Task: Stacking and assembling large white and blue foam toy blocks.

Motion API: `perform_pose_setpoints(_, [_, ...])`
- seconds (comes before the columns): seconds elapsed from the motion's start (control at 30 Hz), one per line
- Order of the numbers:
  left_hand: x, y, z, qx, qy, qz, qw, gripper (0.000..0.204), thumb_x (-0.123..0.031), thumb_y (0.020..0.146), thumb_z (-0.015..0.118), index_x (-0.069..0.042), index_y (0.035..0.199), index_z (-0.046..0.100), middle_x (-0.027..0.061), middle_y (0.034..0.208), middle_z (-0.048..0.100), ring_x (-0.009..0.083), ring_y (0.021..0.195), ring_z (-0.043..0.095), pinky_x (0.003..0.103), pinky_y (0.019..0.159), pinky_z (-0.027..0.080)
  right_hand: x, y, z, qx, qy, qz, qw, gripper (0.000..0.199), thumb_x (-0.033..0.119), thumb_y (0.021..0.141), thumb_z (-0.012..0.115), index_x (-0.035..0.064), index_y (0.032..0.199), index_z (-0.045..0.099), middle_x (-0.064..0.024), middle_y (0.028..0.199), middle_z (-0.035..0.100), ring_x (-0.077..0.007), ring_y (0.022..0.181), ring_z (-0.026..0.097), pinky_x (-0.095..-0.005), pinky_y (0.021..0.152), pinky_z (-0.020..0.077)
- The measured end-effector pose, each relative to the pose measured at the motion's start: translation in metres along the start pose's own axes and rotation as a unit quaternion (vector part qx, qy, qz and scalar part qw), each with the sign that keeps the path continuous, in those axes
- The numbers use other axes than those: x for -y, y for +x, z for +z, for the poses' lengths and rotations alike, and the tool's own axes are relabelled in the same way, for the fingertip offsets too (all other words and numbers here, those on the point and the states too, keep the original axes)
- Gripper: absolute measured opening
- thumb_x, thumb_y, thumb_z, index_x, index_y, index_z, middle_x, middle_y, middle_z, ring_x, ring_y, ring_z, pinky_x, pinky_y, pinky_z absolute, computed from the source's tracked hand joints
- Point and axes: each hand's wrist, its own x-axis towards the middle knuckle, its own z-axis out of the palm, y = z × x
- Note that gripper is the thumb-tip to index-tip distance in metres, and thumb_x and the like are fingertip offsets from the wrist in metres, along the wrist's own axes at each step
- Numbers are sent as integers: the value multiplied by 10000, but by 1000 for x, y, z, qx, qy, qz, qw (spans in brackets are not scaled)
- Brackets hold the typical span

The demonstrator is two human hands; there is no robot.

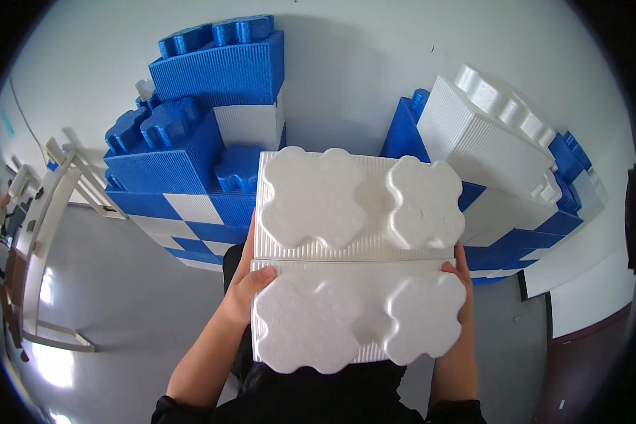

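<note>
Two large white foam building blocks with flower-shaped studs are held in front of me, pressed side by side along a thin seam. The farther block [318, 201] and the nearer block [307, 325] both face their studs toward me. At their left edge my left hand [246, 286] is closed, its thumb over the nearer block near the seam. My right hand [462, 283] grips the right edge the same way, with its thumb at the seam. Most of the fingers of both hands are hidden behind the blocks.
Stepped stacks of blue and white blocks stand beyond, one with a tall blue block [219, 71] at left and one with a white block [484, 134] at right. A pale wall [339, 85] rises behind. Far left are a long white table [46, 219] and a person [0, 201].
</note>
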Motion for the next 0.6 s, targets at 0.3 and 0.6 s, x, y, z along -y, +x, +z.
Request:
perform_pose_setpoints(0.3, [-3, -15, 0, -37, 111, 61, 991, 915, -165, 819, 639, -28, 1536, 88, 160, 1560, 224, 289, 1449, 189, 398, 1166, 147, -7, 2, -21, 68, -46, -59, 995, 634, 146, 841, 639, 3, 1401, 379, -146, 1343, 493, -252, 1242, 489, -358, 1042, 392])
perform_pose_setpoints(0.6, [-14, 4, -20, 33, 154, -88, 984, 1115, -322, 691, 718, -4, 1520, 43, 216, 1529, 203, 331, 1429, 160, 454, 1149, 140, 15, 15, -4, 30, -49, 80, 995, 827, 166, 698, 765, -35, 1405, 387, -191, 1344, 507, -308, 1237, 509, -398, 1016, 424])
